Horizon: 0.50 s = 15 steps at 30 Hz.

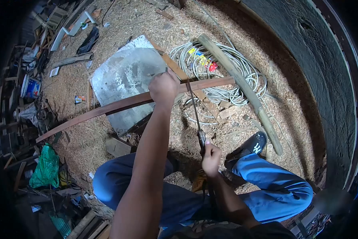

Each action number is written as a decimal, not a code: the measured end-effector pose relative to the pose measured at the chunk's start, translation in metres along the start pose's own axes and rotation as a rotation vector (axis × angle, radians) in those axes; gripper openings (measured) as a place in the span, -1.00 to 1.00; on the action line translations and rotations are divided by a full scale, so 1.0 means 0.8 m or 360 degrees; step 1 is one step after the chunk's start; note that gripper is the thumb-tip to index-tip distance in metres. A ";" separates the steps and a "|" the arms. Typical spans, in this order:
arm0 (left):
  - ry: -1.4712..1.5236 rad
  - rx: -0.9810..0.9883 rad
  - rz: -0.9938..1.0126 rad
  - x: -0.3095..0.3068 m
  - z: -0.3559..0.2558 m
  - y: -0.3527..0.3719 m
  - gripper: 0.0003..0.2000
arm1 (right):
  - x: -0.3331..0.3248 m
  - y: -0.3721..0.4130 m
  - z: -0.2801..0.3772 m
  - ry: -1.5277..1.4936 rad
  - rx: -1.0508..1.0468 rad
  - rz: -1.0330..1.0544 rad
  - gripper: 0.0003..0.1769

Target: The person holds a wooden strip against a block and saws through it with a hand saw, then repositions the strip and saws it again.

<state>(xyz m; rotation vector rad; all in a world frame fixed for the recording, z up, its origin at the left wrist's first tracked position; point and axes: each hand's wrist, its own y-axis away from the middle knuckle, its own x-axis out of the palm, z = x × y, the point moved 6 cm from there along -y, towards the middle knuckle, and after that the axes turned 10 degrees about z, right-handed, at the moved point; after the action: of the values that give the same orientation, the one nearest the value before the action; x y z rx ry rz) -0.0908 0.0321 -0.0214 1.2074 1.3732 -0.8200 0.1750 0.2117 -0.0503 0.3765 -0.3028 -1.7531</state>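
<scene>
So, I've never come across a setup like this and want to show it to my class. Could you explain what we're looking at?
There's no machine here, just a person's two bare hands. The single picture comes from a camera worn on the head, facing forward and down, so the person's own arms and legs appear at the bottom.

The left hand grips a long, curved wooden strip. The right hand holds the handle of what looks like a saw; its thin blade crosses the strip just right of the left hand in the picture.

On the ground, which seems covered in wood shavings, lie a pale flat sheet, a loose coil of cable or hose and a bent pole across that coil.
</scene>
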 end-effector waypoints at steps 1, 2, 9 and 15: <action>-0.0006 0.0007 -0.0002 -0.002 -0.001 -0.001 -0.50 | 0.008 -0.013 0.014 0.0064 -0.0052 -0.0001 -0.34; 0.0003 0.0022 -0.0015 -0.003 -0.002 0.000 -0.50 | 0.014 -0.029 0.024 0.0131 -0.0097 -0.0001 -0.33; 0.0012 0.0023 -0.0045 0.000 0.001 0.003 -0.48 | 0.005 -0.026 0.025 0.0178 -0.0053 0.0132 -0.41; 0.0057 0.0065 -0.0069 0.000 -0.001 0.003 -0.45 | 0.000 -0.017 0.029 0.0211 -0.0044 0.0057 -0.45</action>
<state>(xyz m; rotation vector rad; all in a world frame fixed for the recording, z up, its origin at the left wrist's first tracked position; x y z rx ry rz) -0.0887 0.0335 -0.0207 1.2327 1.4221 -0.8647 0.1534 0.2142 -0.0346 0.4628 -0.1891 -1.6870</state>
